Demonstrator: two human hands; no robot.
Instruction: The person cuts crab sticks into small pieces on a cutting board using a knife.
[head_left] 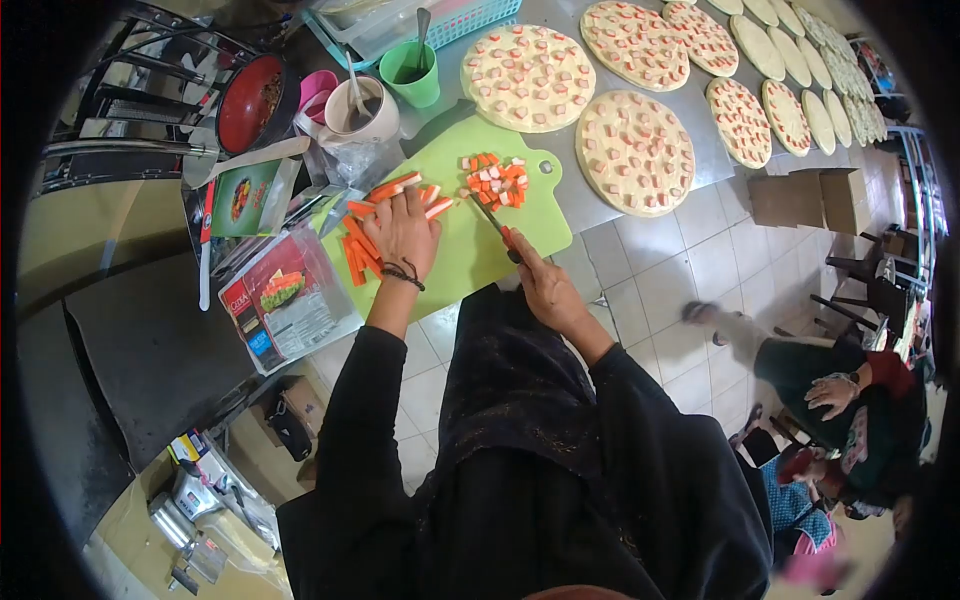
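My right hand (552, 293) grips a knife (492, 217) by its dark and red handle, the blade angled over a light green cutting board (480, 255). At the blade's tip lies a heap of chopped crab stick pieces (497, 182), orange-red and white. My left hand (405, 235) bends its fingers down onto crab sticks (397, 186) at the board's left side and holds them there. More crab stick lengths (356, 250) lie beside and partly under that hand. A dark bead bracelet (402, 272) circles my left wrist.
Round dough bases topped with pieces (635, 155) line the metal table, with several more beyond. A printed plastic food packet (285, 295), a beige mug (360, 112), a green cup (410, 75) and a red pan (252, 100) stand left. Another person (840, 400) is at right, near a cardboard box (810, 200).
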